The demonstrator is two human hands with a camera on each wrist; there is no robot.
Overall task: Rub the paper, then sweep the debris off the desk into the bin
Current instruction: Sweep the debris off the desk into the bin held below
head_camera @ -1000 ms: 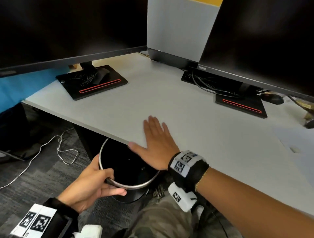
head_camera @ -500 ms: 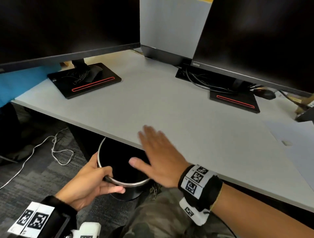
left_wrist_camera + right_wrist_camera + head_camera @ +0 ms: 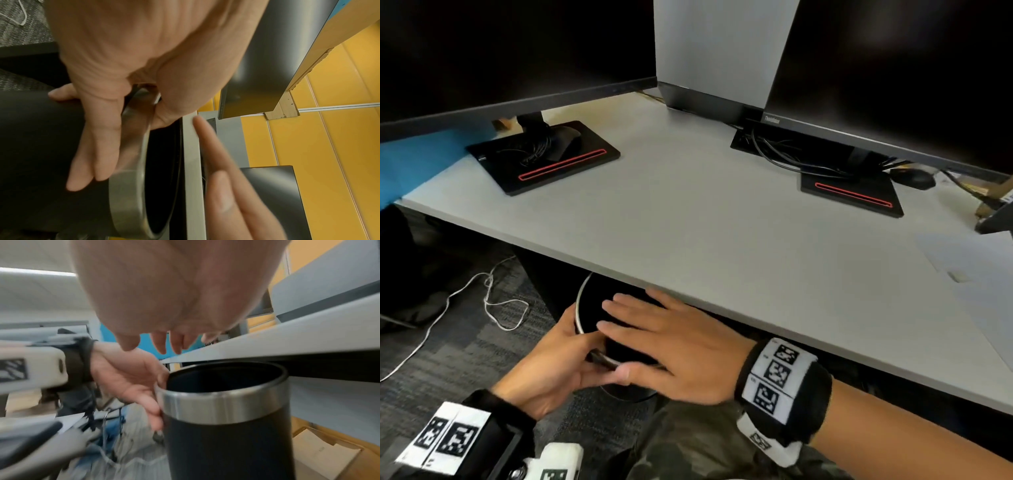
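Note:
A black round bin (image 3: pixel 585 301) with a steel rim (image 3: pixel 222 407) stands on the floor, tucked partly under the front edge of the grey desk (image 3: pixel 722 222). My left hand (image 3: pixel 558 363) grips the bin's rim, thumb inside and fingers down the outer wall (image 3: pixel 92 146). My right hand (image 3: pixel 664 342) is flat and open, fingers straight, hovering over the bin's mouth just off the desk edge. A white sheet of paper (image 3: pixel 976 270) lies at the desk's right, with a small pale eraser (image 3: pixel 959 276) on it. No debris shows on the desk.
Two dark monitors stand on black bases with red stripes, one base at the left (image 3: pixel 544 157) and one at the right (image 3: pixel 852 195), with cables behind. A black mouse (image 3: pixel 914 178) sits far right. A white cord (image 3: pixel 493 301) trails on the carpet.
My right hand slid from the desk top, over the front edge, to above the bin's mouth. My left hand kept its hold on the rim.

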